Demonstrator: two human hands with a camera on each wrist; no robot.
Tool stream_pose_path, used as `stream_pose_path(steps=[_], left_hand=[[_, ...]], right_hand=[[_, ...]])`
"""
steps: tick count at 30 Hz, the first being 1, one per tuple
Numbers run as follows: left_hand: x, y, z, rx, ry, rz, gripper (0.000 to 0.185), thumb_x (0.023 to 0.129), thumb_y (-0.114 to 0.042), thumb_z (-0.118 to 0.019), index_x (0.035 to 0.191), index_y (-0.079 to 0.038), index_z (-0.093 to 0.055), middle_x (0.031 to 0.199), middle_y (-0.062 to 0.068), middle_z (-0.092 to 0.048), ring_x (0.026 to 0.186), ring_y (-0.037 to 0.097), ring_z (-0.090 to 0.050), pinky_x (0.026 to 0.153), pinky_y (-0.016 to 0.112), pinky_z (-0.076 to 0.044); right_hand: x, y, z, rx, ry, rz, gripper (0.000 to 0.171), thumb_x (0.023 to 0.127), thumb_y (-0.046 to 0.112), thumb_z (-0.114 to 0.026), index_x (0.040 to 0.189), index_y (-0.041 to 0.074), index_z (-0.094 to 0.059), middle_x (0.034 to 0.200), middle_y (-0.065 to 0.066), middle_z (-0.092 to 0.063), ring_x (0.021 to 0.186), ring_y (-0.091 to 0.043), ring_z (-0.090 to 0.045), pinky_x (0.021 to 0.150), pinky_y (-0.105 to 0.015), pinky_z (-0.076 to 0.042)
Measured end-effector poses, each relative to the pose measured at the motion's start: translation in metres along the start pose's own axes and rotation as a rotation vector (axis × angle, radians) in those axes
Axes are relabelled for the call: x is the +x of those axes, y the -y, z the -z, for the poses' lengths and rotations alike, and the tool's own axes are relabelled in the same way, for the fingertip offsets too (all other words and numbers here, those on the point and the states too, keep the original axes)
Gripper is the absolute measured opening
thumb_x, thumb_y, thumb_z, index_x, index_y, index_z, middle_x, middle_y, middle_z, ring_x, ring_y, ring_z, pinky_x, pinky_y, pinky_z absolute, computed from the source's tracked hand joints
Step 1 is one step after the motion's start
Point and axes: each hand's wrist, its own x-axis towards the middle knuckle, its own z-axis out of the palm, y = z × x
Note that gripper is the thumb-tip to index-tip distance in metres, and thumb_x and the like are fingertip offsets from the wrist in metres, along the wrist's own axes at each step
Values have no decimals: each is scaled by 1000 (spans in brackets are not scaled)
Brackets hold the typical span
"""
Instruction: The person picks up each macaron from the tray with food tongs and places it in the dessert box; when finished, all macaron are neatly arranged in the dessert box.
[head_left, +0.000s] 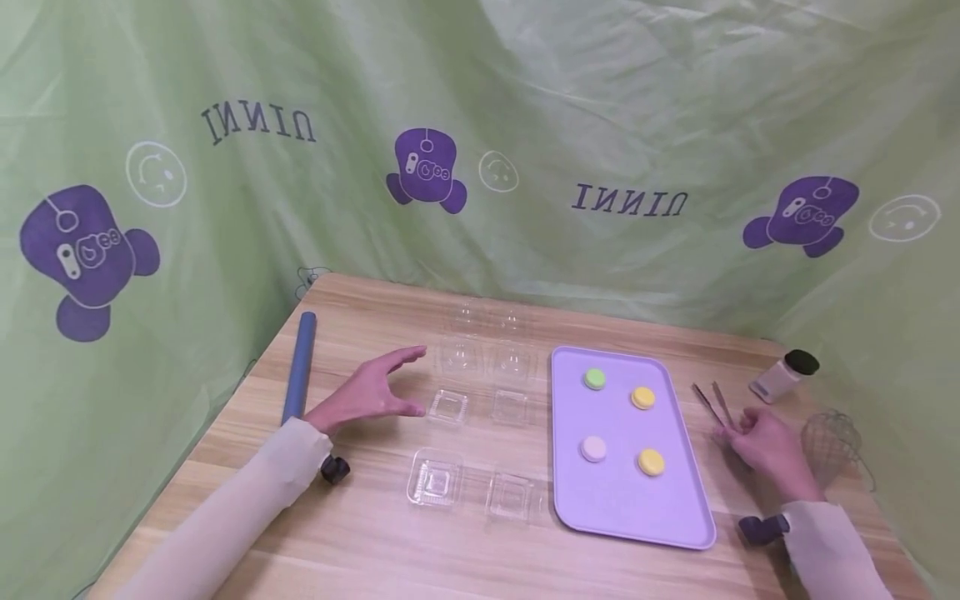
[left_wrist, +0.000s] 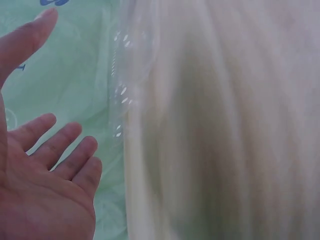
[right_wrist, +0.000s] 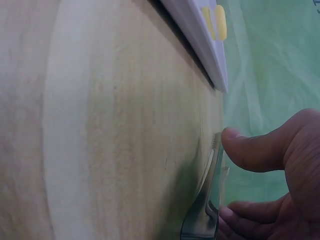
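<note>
– On the purple rectangular tray [head_left: 622, 417]?
– Green, pink and yellow round macarons [head_left: 594, 449].
– Left of tray?
– Clear square plastic containers [head_left: 436, 481]; farther left, blue cylindrical rod [head_left: 300, 367].
– Right of tray?
– Silver metal tongs [right_wrist: 197, 225]; farther right, grey wire whisk [head_left: 831, 437].

Letters [head_left: 258, 122] running I-N-N-I-U, apparently inverted, mark the green curtain [head_left: 480, 250] twice: beyond the desk's [head_left: 360, 533] far-left corner and behind its far edge. A container's [head_left: 787, 375] label is illegible.
</note>
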Motion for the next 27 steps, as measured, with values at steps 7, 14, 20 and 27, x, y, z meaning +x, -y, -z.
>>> stream_pose_path(steps=[7, 14, 20, 27], left_hand=[[0, 8, -10, 4, 10, -26, 103, 71, -39, -92, 155, -11, -40, 160, 11, -44, 148, 38, -41, 123, 55, -35], [1, 8, -16, 29, 16, -11, 99, 73, -35, -91, 155, -11, -40, 158, 11, -47, 146, 37, -44, 123, 52, -37], [2, 8, -20, 19, 18, -3, 100, 71, -35, -92, 154, -12, -41, 157, 10, -49, 146, 35, -45, 123, 51, -37], [4, 9, -25, 8, 45, 8, 101, 71, -37, -91, 155, -12, -41, 159, 7, -47, 148, 31, -43, 125, 50, -34]], right_hand=[[2, 1, -1, -23, 33, -13, 61, 94, 46, -66, 107, -13, -63, 91, -28, -68, 79, -33, -62, 65, -40, -51], [3, -2, -4, -40, 45, -19, 56, 94, 43, -65, 106, -12, -67, 95, -28, -71, 80, -35, -64, 63, -37, -48], [0, -4, -2, -21, 69, -34, 49, 95, 41, -64, 101, -7, -70, 85, -16, -71, 74, -25, -58, 60, -30, -42], [-2, -3, -2, -23, 40, -28, 43, 94, 36, -63, 99, -6, -73, 85, -17, -72, 72, -23, -57, 60, -28, -41]])
